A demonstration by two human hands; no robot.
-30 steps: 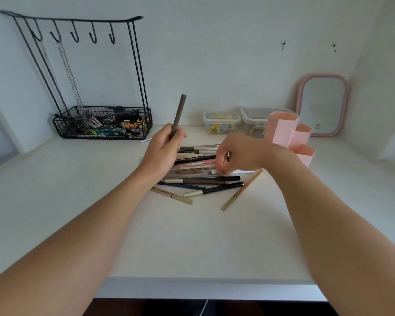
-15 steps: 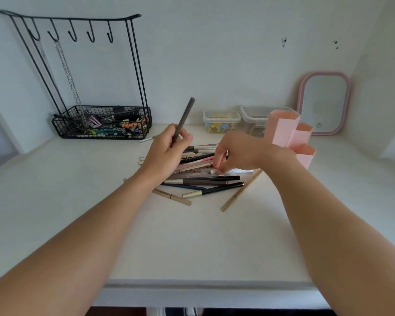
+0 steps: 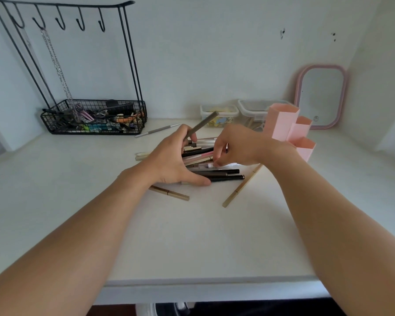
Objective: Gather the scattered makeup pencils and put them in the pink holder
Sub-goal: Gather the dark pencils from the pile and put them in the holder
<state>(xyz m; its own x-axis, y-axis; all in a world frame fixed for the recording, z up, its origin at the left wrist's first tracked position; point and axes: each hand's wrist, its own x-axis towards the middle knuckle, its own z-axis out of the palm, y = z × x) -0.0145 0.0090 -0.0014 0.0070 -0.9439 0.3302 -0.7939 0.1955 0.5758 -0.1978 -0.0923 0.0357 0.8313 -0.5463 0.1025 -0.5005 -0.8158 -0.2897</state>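
Head view: left hand grips brown pencil.

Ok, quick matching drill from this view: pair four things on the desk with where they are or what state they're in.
Things:
1. grey-brown pencil
2. pink holder
3. gold pencil
4. silver tool

Places or states:
A. lies alone on the desk, just right of the wire basket
B. held tilted in the left hand
C. stands behind the right hand
D. lies diagonally at the right edge of the pencil pile

Pairs: 1-B, 2-C, 3-D, 4-A
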